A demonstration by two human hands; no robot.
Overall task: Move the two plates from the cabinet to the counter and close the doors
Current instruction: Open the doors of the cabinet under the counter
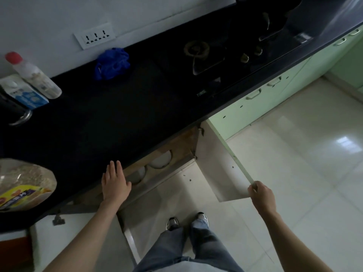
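Head view, near to far. Right hand (262, 196), grip pinched on the outer edge of the right cabinet door (218, 163), which stands swung wide. Left hand (115, 182), fingers spread flat, empty, resting at the front edge of the bench (117, 114) above the cabinet opening. Both plates (160, 160) upright on the shelf just under that edge, not yet moved. Judgement: the step in hand is a reach-in; best to hold the door clear, lower the left hand and take one plate by its rim. Carton (27, 97) and bag (21, 185) at the left bench edge: print unreadable.
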